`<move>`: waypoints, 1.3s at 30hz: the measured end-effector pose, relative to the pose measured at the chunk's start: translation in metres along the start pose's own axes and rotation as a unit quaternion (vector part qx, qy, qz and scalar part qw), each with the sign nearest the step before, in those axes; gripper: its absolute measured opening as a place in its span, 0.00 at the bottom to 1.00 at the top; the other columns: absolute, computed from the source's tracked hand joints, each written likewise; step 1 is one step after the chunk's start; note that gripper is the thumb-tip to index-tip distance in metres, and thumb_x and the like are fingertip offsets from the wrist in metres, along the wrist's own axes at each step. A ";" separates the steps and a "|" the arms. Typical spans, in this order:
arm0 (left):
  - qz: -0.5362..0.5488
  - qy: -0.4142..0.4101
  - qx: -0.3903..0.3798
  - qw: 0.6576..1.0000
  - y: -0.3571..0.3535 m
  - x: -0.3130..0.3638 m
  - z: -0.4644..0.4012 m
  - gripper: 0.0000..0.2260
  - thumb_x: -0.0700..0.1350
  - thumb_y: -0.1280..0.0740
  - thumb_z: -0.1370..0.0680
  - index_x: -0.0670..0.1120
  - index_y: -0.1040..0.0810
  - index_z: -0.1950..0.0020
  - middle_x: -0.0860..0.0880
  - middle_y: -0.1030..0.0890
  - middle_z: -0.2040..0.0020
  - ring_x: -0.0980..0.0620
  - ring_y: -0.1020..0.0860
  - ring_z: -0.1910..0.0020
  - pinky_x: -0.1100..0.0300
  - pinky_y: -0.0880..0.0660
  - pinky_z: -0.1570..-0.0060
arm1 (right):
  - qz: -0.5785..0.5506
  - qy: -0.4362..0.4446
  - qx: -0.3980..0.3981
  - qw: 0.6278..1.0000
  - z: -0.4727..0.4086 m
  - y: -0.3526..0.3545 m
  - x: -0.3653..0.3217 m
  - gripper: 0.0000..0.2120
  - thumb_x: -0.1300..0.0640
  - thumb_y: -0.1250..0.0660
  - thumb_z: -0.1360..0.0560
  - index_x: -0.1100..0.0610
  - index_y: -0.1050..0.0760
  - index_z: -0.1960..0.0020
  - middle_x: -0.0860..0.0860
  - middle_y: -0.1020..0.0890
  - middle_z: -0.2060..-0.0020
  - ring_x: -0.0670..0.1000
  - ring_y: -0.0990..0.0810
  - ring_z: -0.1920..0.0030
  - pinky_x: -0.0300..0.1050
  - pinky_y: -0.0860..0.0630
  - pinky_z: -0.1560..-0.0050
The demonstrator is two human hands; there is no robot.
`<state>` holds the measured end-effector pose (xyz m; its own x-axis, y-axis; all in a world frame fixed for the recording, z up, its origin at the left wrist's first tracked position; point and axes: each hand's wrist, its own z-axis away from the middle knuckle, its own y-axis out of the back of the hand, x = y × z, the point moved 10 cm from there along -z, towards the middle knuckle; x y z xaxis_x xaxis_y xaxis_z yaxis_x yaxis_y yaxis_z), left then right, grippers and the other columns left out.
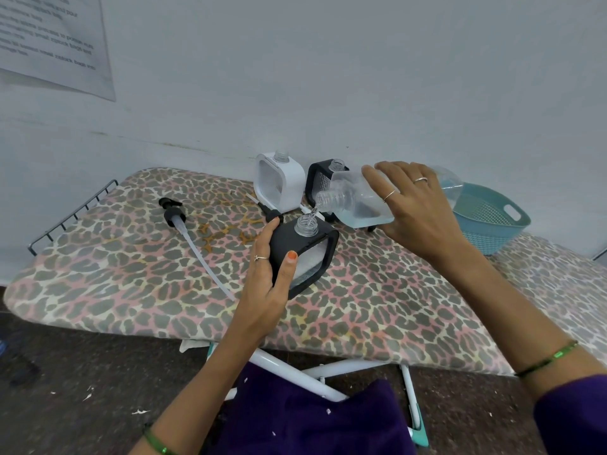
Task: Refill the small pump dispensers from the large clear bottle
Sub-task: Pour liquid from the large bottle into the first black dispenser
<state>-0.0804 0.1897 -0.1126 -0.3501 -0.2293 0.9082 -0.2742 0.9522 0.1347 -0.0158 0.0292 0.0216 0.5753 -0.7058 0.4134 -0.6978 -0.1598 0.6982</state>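
My right hand [417, 208] grips the large clear bottle [354, 198], tipped with its mouth down to the left. A thin stream of clear liquid runs from it into the open neck of a black dispenser [303, 249]. My left hand [269, 277] holds that dispenser by its left side, thumb on the front. Behind it stand a white dispenser [279, 182] and a second black dispenser [320, 178], both with open necks. A black pump head with a long white tube [184, 231] lies to the left; another pump head [271, 213] lies half hidden behind my left hand.
All of this sits on an ironing board with a leopard-print cover [131, 277], set against a white wall. A wire rack [72, 215] closes its left end. A teal plastic basket [489, 218] sits at the right behind my right hand. The board's white legs [295, 372] cross below.
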 end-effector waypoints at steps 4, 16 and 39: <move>0.002 0.000 -0.003 1.000 -0.001 0.002 0.000 0.23 0.64 0.45 0.22 0.68 0.46 0.28 0.52 0.33 0.27 0.55 0.33 0.29 0.52 0.34 0.29 | -0.002 0.000 0.000 1.000 -0.001 0.001 0.000 0.38 0.64 0.23 0.38 0.57 0.36 0.33 0.61 0.21 0.43 0.63 0.22 0.44 0.60 0.28 0.45; 0.011 0.004 -0.004 1.000 -0.001 0.000 0.000 0.22 0.64 0.46 0.22 0.69 0.46 0.28 0.52 0.34 0.27 0.55 0.33 0.29 0.50 0.34 0.29 | -0.005 0.000 -0.002 1.000 0.000 0.001 0.001 0.38 0.65 0.24 0.39 0.57 0.36 0.33 0.61 0.21 0.43 0.64 0.22 0.44 0.60 0.28 0.45; 0.008 0.004 -0.001 1.000 0.000 -0.002 -0.001 0.23 0.68 0.46 0.23 0.71 0.46 0.29 0.52 0.34 0.26 0.53 0.33 0.28 0.48 0.34 0.29 | -0.001 0.009 0.002 1.000 -0.002 0.000 -0.003 0.39 0.66 0.23 0.39 0.57 0.36 0.33 0.60 0.21 0.43 0.63 0.22 0.44 0.60 0.27 0.45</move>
<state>-0.0789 0.1900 -0.1145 -0.3463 -0.2132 0.9136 -0.2675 0.9558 0.1217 -0.0166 0.0325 0.0216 0.5844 -0.6930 0.4222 -0.6985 -0.1647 0.6964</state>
